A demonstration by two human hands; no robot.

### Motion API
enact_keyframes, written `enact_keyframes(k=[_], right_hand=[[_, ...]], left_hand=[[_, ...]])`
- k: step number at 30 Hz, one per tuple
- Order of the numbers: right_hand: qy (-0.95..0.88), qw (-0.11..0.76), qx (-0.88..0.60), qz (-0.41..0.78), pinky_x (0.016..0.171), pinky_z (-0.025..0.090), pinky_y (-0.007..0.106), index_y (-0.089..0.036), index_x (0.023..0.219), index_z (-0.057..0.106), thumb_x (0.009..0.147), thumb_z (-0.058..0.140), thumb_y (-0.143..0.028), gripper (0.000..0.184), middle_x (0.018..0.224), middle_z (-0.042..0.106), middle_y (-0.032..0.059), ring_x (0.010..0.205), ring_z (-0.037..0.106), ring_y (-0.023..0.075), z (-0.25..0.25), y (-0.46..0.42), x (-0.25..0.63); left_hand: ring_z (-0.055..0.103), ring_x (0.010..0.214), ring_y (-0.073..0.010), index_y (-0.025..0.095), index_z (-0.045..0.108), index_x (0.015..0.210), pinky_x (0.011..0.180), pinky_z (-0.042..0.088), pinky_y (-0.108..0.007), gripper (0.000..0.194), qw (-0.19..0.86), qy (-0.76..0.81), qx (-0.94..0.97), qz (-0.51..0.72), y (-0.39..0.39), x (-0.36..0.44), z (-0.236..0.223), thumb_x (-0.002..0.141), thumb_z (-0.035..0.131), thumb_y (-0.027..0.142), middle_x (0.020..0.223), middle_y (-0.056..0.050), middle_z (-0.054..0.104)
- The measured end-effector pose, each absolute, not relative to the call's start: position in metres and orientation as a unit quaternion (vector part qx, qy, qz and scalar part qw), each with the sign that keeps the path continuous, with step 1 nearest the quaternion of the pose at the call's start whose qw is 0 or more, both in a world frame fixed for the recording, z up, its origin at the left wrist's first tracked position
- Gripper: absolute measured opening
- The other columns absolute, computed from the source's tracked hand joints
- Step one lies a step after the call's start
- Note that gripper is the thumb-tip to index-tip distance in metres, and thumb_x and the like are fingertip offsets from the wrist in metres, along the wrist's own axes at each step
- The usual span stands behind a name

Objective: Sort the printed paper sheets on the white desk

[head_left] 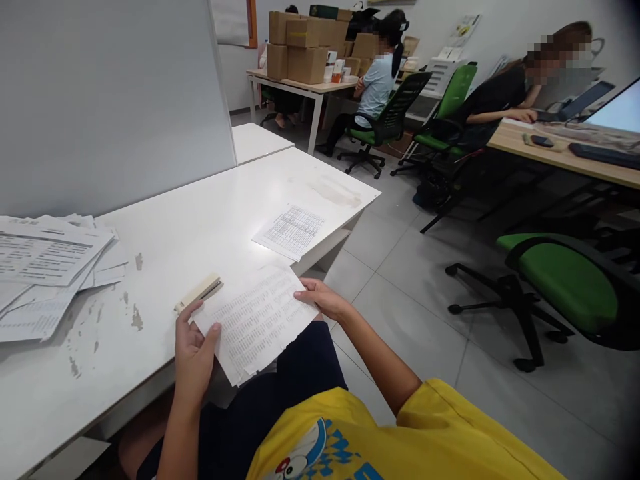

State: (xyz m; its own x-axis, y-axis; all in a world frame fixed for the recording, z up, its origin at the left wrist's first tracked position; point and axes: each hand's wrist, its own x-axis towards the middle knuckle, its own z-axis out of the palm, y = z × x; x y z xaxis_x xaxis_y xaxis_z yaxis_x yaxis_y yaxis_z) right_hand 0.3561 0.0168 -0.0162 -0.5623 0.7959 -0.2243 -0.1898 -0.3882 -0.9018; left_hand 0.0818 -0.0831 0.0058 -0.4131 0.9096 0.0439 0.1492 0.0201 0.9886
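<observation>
Inspector: State of both hands?

Operator: On my feed, the left hand grips the left side of a printed paper, thumb on top. I see the right hand pinching the opposite side, thumb likewise uppermost.

Inspector: Location of the paper?

Operator: I have it held above the lap, at the near edge of the white table, print facing up. Whether it is one sheet or several, I cannot tell.

Inspector: Items nearby?

Operator: I note a cream stapler on the table, just beside the left fingers; contact I cannot confirm. A sheet with a printed grid lies flat beyond the paper. To the left I record a loose, unevenly overlapping pile of printed sheets. Gray marks show between pile and stapler. A gray partition stands behind the pile.
</observation>
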Motion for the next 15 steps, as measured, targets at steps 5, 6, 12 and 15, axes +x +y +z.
enact_keyframes(k=[5,6,12,15], right_hand=[[-0.490,0.322,-0.351,0.730,0.085,0.055,0.038,-0.021,0.114,0.071,0.071,0.081,-0.038,0.047,0.108,0.075,0.0068,0.093,0.070,0.0233,-0.016,0.021,0.362],[-0.499,0.323,-0.354,0.723,0.086,0.055,0.038,-0.021,0.113,0.072,0.072,0.080,-0.038,0.046,0.108,0.075,0.0065,0.094,0.070,0.0235,-0.016,0.022,0.364],[-0.494,0.379,-0.407,0.668,0.086,0.055,0.042,-0.024,0.110,0.072,0.070,0.079,-0.042,0.044,0.104,0.075,0.0058,0.095,0.069,0.0262,-0.020,0.042,0.375],[-0.470,0.423,-0.428,0.646,0.085,0.054,0.042,-0.022,0.106,0.073,0.065,0.081,-0.043,0.047,0.101,0.076,0.0064,0.095,0.069,0.0276,-0.028,0.056,0.376]], left_hand=[[0.065,0.082,-0.0181,0.025,0.051,0.129,0.070,0.055,-0.028,0.055,0.366,0.607,0.419,0.567,-0.081,0.082,0.000,0.080,0.069,0.041,0.090,-0.004,0.064],[0.065,0.084,-0.0184,0.025,0.052,0.128,0.070,0.055,-0.029,0.053,0.360,0.608,0.423,0.567,-0.081,0.082,0.000,0.080,0.068,0.042,0.093,-0.005,0.065],[0.064,0.107,-0.0229,0.023,0.046,0.134,0.093,0.053,-0.042,0.046,0.087,0.647,0.559,0.512,-0.070,0.069,0.008,0.089,0.055,0.033,0.120,-0.011,0.064],[0.048,0.131,-0.0305,0.017,0.048,0.136,0.110,0.039,-0.050,0.047,-0.055,0.627,0.676,0.383,-0.046,0.057,0.011,0.091,0.051,0.034,0.131,-0.015,0.060]])
